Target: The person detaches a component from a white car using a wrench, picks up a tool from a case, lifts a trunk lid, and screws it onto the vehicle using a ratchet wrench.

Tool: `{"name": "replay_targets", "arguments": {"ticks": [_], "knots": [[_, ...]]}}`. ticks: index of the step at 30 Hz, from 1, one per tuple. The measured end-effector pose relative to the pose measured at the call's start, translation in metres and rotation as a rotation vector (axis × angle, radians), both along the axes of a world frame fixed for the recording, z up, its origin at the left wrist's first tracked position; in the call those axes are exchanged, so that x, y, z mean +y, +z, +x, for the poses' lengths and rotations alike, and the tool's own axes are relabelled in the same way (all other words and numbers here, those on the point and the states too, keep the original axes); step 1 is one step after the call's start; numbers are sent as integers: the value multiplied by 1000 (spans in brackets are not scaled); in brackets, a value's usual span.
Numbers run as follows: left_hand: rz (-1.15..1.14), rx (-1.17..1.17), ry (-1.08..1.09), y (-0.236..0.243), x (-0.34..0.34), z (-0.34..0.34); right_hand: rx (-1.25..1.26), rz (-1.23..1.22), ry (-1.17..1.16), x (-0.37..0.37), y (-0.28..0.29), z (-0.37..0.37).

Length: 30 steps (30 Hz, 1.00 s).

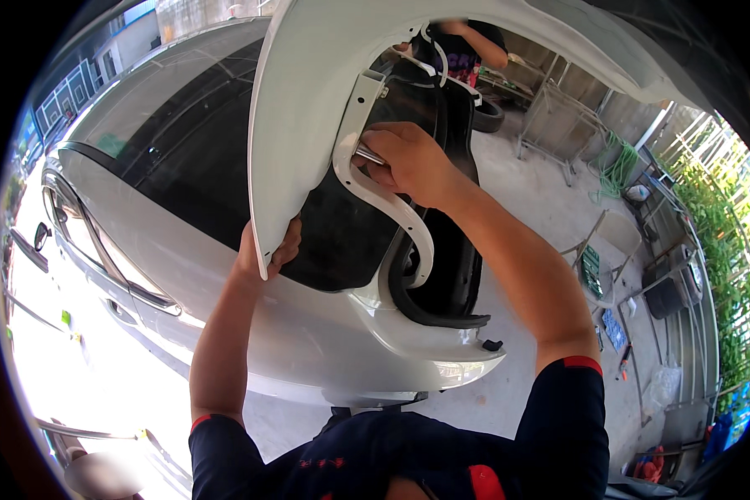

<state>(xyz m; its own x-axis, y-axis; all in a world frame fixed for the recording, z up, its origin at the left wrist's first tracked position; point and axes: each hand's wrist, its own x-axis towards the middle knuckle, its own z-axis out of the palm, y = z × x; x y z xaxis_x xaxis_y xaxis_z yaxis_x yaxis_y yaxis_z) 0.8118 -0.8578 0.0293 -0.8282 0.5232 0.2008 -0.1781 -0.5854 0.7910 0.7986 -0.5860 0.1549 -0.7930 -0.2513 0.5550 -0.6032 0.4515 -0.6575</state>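
Observation:
A white trunk lid [296,125] stands raised over the rear of a silver-white car [308,333]. My left hand [285,247] grips the lid's lower corner, its fingers curled around the inner side. A curved white hinge arm [396,208] runs from the lid down into the trunk opening. Beside the upper part of that arm, my right hand [412,162] is closed on a slim silver metal tool [369,154]; its exact kind is hidden by the fingers. The tool's visible end lies against or close to the arm. Black rubber seal [417,312] lines the opening's edge.
Across the opening, another person's arm [485,46] reaches toward the lid's far side. On the right are a folding chair [617,233] with a green tool case [590,271], a coiled green hose [615,162] and a tire [487,117]. Tools lie on the concrete floor.

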Motion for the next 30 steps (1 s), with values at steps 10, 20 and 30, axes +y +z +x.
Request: {"name": "replay_targets", "arguments": {"ticks": [10, 20, 30], "knots": [[-58, 96, 3, -3, -2, -3, 237, 190, 98, 1, 0, 6], [0, 25, -22, -4, -4, -1, 499, 285, -183, -7, 1, 17], [-113, 36, 80, 4, 1, 6, 852, 554, -209, 2, 7, 12]]}}
